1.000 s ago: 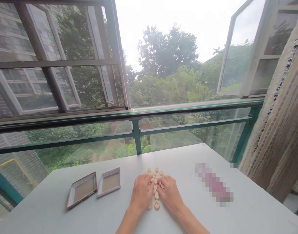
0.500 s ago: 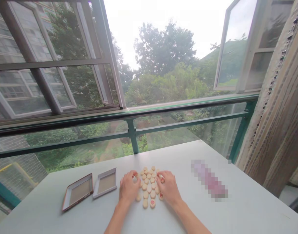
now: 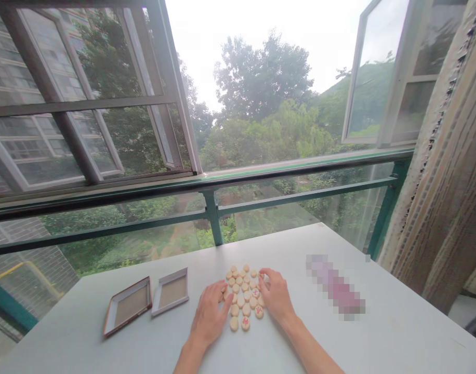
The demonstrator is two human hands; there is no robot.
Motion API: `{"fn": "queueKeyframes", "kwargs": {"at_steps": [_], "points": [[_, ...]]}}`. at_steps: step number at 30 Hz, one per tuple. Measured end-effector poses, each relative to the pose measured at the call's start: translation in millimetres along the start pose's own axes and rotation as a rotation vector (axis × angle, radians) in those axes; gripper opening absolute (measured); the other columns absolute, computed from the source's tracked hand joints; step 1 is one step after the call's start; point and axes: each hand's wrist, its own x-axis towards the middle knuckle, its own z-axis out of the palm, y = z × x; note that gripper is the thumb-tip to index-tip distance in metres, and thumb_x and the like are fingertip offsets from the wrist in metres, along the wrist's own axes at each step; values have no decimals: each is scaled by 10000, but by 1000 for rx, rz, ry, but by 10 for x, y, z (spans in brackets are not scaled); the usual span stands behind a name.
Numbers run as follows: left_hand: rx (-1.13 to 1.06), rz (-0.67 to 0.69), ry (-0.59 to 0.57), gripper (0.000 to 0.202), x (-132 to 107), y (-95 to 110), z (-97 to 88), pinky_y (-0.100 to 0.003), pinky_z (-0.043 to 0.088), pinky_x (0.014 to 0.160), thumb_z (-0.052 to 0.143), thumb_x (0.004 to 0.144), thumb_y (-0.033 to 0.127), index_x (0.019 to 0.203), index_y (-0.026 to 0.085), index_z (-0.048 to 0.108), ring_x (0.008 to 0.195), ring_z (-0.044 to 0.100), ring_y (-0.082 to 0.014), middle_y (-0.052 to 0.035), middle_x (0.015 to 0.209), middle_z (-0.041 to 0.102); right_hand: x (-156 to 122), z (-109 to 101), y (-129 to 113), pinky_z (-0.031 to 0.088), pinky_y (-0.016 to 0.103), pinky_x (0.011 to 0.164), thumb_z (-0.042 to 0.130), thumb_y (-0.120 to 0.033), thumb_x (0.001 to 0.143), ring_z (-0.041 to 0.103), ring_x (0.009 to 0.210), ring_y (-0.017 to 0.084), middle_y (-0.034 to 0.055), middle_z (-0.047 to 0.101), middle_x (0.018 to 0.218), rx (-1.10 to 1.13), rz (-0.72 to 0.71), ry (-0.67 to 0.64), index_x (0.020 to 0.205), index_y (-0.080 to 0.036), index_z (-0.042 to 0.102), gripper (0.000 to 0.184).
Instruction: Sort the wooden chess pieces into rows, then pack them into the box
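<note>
Several round, pale wooden Chinese chess pieces [image 3: 246, 309] lie in a cluster on the white table; a few show red characters, the others look plain. At the left side of the cluster rests my left hand [image 3: 210, 314], its thumb apart from the fingers and pieces partly hidden beneath them. Along the opposite side, my right hand [image 3: 279, 297] curves inward, thumb and fingers apart, fingertips touching the pieces at the edge. Neither hand lifts a piece. To the left lie two shallow box halves, a brown-edged one [image 3: 149, 298] and a grey-white one [image 3: 187, 284].
On the right of the white table [image 3: 300, 343] lies a blurred pinkish object [image 3: 337, 285]. Beyond the table's far edge runs a green railing [image 3: 212, 218] with glass, below open windows. A beige curtain [image 3: 436, 171] hangs at the right.
My left hand has come nearer and over the left pieces, its thumb now spread. My right hand has shifted slightly right, uncovering pieces with red characters.
</note>
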Motion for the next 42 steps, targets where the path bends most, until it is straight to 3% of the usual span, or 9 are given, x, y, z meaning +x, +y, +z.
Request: {"fn": "queueKeyframes", "kwargs": {"at_steps": [4,9,15,20,27,31,35,39,42], "points": [[31,71,-89,439,-85,43,-12,-543,336,1157,540,923,493,1300,274,588,1318,508,-286,-72,1421,564,-5,-17,-14,423,371,886,517,-230,903,628,980,258,68,731,960,-19,1,-29,962,-221,704,196],[26,107,-140,463,-119,7,17,-595,261,1188,541,926,497,1346,300,551,1346,490,-293,-65,1455,537,-20,-44,-44,394,358,898,462,-262,959,614,1020,249,67,738,971,-26,-12,-53,970,-225,729,269],[-12,77,-108,504,41,-56,59,-497,356,1159,483,960,495,1411,270,494,1407,414,-266,-69,1533,444,-7,-35,-55,392,345,903,406,-237,980,620,1007,230,52,739,993,-14,-3,-58,1017,-229,716,313],[19,101,-235,587,285,22,109,-479,275,1189,411,977,533,1497,263,396,1447,348,-269,-67,1550,426,-7,-42,-65,391,351,922,402,-238,981,619,1034,229,51,736,1045,-6,9,-55,1069,-231,704,314],[83,26,-297,617,393,13,179,-523,207,1193,319,986,583,1498,247,396,1466,307,-281,-74,1591,351,-12,-46,-91,409,361,928,439,-290,978,634,1025,237,47,738,1056,18,13,-41,1082,-244,701,286],[91,49,-256,622,534,38,191,-474,236,1189,330,982,585,1470,216,438,1454,333,-260,-96,1581,366,5,-36,-80,416,368,933,376,-327,1009,636,1038,244,55,737,1054,42,40,-29,1082,-247,697,339],[86,53,-303,613,634,99,237,-487,264,1174,334,978,594,1422,209,506,1435,365,-287,-111,1548,421,30,-36,-49,451,335,901,285,-356,1041,653,1006,220,52,736,1043,74,68,-18,1097,-243,677,412],[74,137,-350,587,551,139,189,-485,291,1169,367,969,599,1394,233,539,1403,411,-288,-98,1517,468,35,-43,-41,470,319,904,230,-372,1054,654,1022,204,55,728,1080,109,77,-11,1115,-230,666,463],[84,146,-361,612,367,181,73,-534,251,1189,381,968,596,1461,243,460,1447,337,-305,-89,1566,395,23,-44,-52,456,333,962,276,-397,1049,636,1088,208,63,717,1138,140,41,-49,1170,-224,666,443]]}}
